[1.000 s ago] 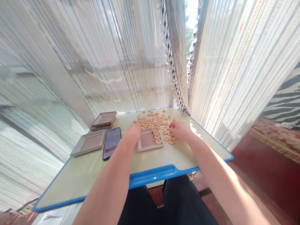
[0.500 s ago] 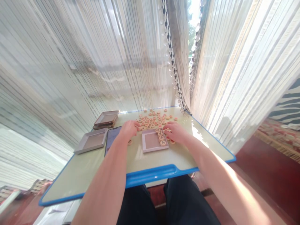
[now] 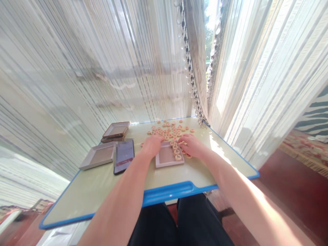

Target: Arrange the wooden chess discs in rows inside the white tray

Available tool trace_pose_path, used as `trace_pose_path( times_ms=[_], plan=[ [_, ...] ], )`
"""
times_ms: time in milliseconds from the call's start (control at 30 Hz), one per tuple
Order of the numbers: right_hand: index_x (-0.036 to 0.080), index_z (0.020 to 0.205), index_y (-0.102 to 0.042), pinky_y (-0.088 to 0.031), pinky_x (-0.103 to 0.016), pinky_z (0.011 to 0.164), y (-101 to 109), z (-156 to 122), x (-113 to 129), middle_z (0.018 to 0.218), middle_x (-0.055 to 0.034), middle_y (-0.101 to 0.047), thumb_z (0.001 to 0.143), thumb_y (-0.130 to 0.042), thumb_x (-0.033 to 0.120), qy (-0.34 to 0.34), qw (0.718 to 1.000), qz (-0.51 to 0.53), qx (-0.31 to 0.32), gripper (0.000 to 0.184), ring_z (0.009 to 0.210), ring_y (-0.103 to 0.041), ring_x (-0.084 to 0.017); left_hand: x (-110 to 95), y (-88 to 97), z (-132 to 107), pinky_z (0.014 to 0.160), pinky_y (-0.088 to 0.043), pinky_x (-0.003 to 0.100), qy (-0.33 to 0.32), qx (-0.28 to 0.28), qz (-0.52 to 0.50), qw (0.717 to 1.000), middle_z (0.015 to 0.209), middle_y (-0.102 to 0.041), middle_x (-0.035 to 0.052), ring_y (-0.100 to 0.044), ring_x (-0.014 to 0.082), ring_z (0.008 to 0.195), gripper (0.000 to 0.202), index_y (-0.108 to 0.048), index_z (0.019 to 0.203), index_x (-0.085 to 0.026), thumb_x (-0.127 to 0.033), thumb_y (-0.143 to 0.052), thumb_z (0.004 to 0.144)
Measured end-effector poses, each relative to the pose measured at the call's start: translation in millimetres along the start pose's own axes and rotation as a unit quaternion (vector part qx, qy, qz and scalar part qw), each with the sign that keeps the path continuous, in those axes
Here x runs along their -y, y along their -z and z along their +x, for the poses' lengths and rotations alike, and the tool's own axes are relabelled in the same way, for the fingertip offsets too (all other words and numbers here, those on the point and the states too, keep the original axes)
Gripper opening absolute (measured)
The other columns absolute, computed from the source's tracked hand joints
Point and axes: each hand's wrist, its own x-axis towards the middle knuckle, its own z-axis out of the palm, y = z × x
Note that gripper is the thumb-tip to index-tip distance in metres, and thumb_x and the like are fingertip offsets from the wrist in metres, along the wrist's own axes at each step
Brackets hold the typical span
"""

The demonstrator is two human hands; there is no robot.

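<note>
A shallow open box (image 3: 165, 163) sits before me, with several round Chinese chess pieces (image 3: 176, 151) in a column along its right side. My left hand (image 3: 153, 143) is at the box's far left corner, fingers bent together towards the loose pieces; what lies under the fingertips is hidden. At the far right corner my right hand (image 3: 190, 142) is curled, thumb and fingers round a pale chess piece beside the column. More red-marked pieces (image 3: 189, 156) lie partly under this hand, outside the box. Beyond both hands spreads a loose heap of pieces (image 3: 167, 130).
Left of the box lies a phone (image 3: 124, 155) on the table (image 3: 102, 188). Next to it are a second shallow box (image 3: 98, 156) and a stack of boxes (image 3: 116, 129). A blue rim (image 3: 169, 193) edges the table; string curtains (image 3: 143, 68) hang behind it.
My left hand has moved right, from the loose pieces on the left to the box's far left corner, uncovering the phone. My right hand has hardly moved.
</note>
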Motion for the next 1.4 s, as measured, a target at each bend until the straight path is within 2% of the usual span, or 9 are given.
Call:
trace_pose_path(
  times_ms=[133,300,400,567,767,967,1067,1167,1400],
  plan=[
    [0.021,0.094,-0.068,-0.04,-0.035,0.093,1.2,-0.1,1.9,0.096,-0.0067,-0.063,0.082,-0.05,0.016,0.003,1.0,-0.008,-0.003,0.022,0.1,-0.053,-0.021,-1.0,0.8,0.6,0.091,-0.045,0.03,0.018,0.005,0.015,1.0,0.112,-0.065,0.0025,-0.057,0.0196,0.105,0.046,-0.068,0.107,-0.027,-0.004,-0.042,0.076],
    [0.022,0.102,-0.067,-0.038,-0.034,0.094,2.3,1.2,7.5,0.102,-0.0064,-0.062,0.085,-0.046,0.017,0.004,1.0,0.003,-0.012,0.027,0.103,-0.051,-0.02,-9.2,5.4,0.9,0.088,-0.046,0.03,0.007,-0.018,-0.001,1.0,0.106,-0.066,0.0019,-0.057,0.0195,0.101,0.04,-0.072,0.097,-0.026,-0.009,-0.04,0.079],
    [0.022,0.108,-0.065,-0.037,-0.035,0.095,-1.5,3.0,8.1,0.105,-0.0072,-0.061,0.089,-0.043,0.023,0.014,1.0,-0.003,-0.019,0.03,0.103,-0.05,-0.021,-15.2,10.0,-0.2,0.086,-0.046,0.028,-0.01,0.005,-0.016,1.0,0.101,-0.067,0.0005,-0.058,0.0183,0.097,0.038,-0.074,0.09,-0.027,-0.009,-0.042,0.077],
    [0.024,0.109,-0.065,-0.036,-0.035,0.096,-8.1,4.9,4.0,0.106,-0.0064,-0.062,0.091,-0.041,0.025,0.045,0.999,-0.017,-0.008,0.03,0.101,-0.051,-0.02,-19.0,9.1,-1.0,0.084,-0.046,0.028,-0.025,0.026,-0.01,0.999,0.098,-0.068,0.0017,-0.058,0.0186,0.093,0.039,-0.073,0.095,-0.029,-0.011,-0.043,0.078],
    [0.024,0.103,-0.068,-0.039,-0.034,0.093,-6.2,4.0,4.3,0.104,-0.0056,-0.063,0.09,-0.043,0.023,0.031,0.999,-0.016,-0.01,0.028,0.099,-0.052,-0.02,-19.5,5.0,1.0,0.081,-0.046,0.024,-0.024,0.035,-0.024,0.999,0.099,-0.068,0.0007,-0.059,0.0168,0.089,0.042,-0.072,0.1,-0.029,-0.01,-0.043,0.076],
    [0.023,0.101,-0.068,-0.04,-0.032,0.092,-2.4,3.4,6.5,0.104,-0.0059,-0.063,0.091,-0.042,0.025,0.03,0.999,0.018,-0.009,0.028,0.1,-0.053,-0.019,-8.0,9.5,1.8,0.089,-0.044,0.028,0.047,-0.038,0.017,0.998,0.108,-0.067,0.0024,-0.056,0.0192,0.102,0.045,-0.07,0.104,-0.025,-0.005,-0.04,0.077],
    [0.022,0.102,-0.068,-0.039,-0.032,0.093,-1.4,3.9,6.0,0.106,-0.0062,-0.062,0.091,-0.042,0.026,0.028,0.999,0.034,-0.031,0.028,0.102,-0.052,-0.018,1.9,12.5,0.4,0.091,-0.044,0.03,0.065,-0.014,0.036,0.997,0.111,-0.066,0.0035,-0.056,0.0209,0.104,0.045,-0.07,0.103,-0.025,-0.003,-0.042,0.075],
    [0.021,0.099,-0.069,-0.038,-0.034,0.095,-1.5,4.6,5.4,0.106,-0.0064,-0.063,0.091,-0.043,0.026,0.042,0.998,0.03,-0.036,0.028,0.1,-0.053,-0.018,6.5,13.7,1.5,0.089,-0.045,0.028,0.04,0.022,0.03,0.998,0.109,-0.068,0.0021,-0.057,0.0193,0.102,0.048,-0.07,0.102,-0.028,-0.002,-0.041,0.075],
    [0.021,0.095,-0.069,-0.038,-0.035,0.095,1.1,4.9,7.4,0.105,-0.0071,-0.062,0.091,-0.043,0.027,0.037,0.998,0.031,-0.044,0.027,0.103,-0.051,-0.019,0.1,9.4,7.6,0.089,-0.045,0.027,0.04,0.056,0.01,0.998,0.115,-0.066,0.0036,-0.059,0.0188,0.105,0.047,-0.067,0.11,-0.028,-0.006,-0.041,0.077]
  ],
)
